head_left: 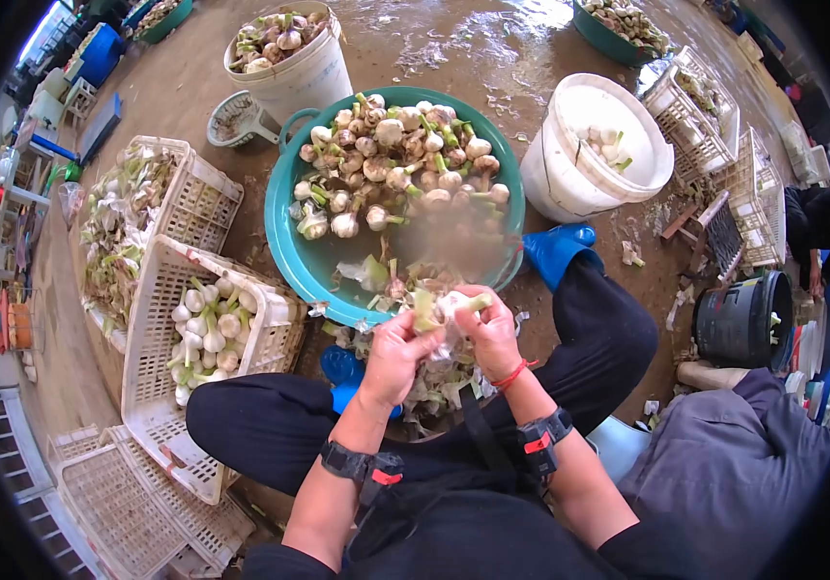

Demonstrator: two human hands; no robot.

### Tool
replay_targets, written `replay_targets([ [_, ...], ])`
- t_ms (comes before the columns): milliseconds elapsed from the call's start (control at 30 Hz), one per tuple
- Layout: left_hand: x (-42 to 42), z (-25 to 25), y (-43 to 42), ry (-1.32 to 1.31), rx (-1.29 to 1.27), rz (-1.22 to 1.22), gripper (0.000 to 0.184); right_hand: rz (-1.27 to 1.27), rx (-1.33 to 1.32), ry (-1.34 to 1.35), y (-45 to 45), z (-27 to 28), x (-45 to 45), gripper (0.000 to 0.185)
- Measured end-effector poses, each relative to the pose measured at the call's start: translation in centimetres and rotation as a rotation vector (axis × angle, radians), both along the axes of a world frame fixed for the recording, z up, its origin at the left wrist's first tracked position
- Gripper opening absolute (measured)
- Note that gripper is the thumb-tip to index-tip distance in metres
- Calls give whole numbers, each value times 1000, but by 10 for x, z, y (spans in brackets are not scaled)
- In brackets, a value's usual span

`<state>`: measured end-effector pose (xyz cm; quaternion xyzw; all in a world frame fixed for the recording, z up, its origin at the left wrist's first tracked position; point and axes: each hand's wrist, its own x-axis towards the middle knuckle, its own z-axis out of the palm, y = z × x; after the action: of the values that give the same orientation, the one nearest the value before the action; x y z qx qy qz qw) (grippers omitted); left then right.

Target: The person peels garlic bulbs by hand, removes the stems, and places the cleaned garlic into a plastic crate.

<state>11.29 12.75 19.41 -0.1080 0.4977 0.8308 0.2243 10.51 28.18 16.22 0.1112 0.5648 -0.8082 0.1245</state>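
Note:
Over the near rim of a teal tub [279, 256], both my hands are close together at one garlic bulb [453, 306]. My right hand [489, 338] grips this bulb, its short green stem pointing right. With closed fingers, my left hand [397, 356] pinches loose garlic skin [424, 311] at the bulb's left side. Pale papery shreds hang between the hands. Many unpeeled garlic bulbs [376, 169] fill the far part of the tub, and a blurred smear covers its right middle. Below my hands, garlic peelings [444, 387] lie between my legs.
A white bucket [547, 159] at right holds a few clean bulbs. On the left, a crate [168, 319] contains peeled garlic; another crate [204, 208] holds skins. A bucket of garlic [304, 82] stands behind the tub. Another person [724, 464] sits close on my right.

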Motion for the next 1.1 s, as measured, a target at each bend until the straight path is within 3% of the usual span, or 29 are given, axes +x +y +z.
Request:
replay_targets([
  [33, -4, -9, -6, -45, 67, 86, 13, -84, -79, 92, -5, 0, 1, 35],
  [133, -12, -28, -17, -107, 88, 241, 12, -8, -150, 82, -1, 8, -4, 34],
  [200, -12, -49, -31, 178, -709, -107, 12, -6, -124, 89, 0, 8, -5, 29],
  [233, -5, -56, -30, 303, -840, -171, 18, 6, 121, 249, 1, 9, -7, 27],
  [267, -2, -32, -17, 375, -871, -54, 22, 15, 368, 397, 0, 10, -5, 25],
  [367, -2, 2, 0, 385, -875, 62, 19, 93, 608, 515, -4, 12, -4, 21],
  [433, -4, 7, 0, 580, -1060, 40, 14, 126, 556, 478, -3, 12, -4, 21],
  [467, -7, 10, -1, 578, -1062, 43, 14, 150, 504, 442, -2, 12, -5, 21],
  [533, -11, 14, -2, 240, -817, 10, 14, 162, 349, 356, 1, 12, -6, 21],
  [600, -8, -12, -3, 178, -738, -37, 13, 125, 16, 166, 2, 7, -4, 18],
  [667, -8, -31, -7, 130, -660, -83, 12, 124, -32, 145, 5, -6, -3, 22],
  [767, 9, -43, -12, 1, -500, -444, 12, -159, -600, -107, 3, -5, -5, 30],
  [800, 13, -44, -11, -41, -525, -603, 12, -155, -601, -107, 4, -7, -7, 30],
  [867, 17, -48, 1, 148, -357, -248, 23, -275, -828, -377, 7, -11, -5, 29],
  [900, 10, -29, 12, 67, -231, -18, 28, -271, -750, -374, 4, -23, -3, 30],
  [933, -3, -10, 22, -9, -104, 214, 32, -226, -833, -380, 3, -37, 0, 32],
  [967, -11, -12, 30, 69, -160, 296, 23, -201, -857, -393, 0, -41, 3, 32],
  [1000, -12, -19, 25, 67, -160, 300, 23, -174, -882, -406, -2, -45, 4, 33],
  [1067, -16, -32, 12, 354, -726, 49, 12, -249, -785, -438, -7, -46, 0, 33],
  [1100, -8, -30, 15, 159, -528, -48, 7, -334, -683, -470, -6, -44, -2, 34],
])
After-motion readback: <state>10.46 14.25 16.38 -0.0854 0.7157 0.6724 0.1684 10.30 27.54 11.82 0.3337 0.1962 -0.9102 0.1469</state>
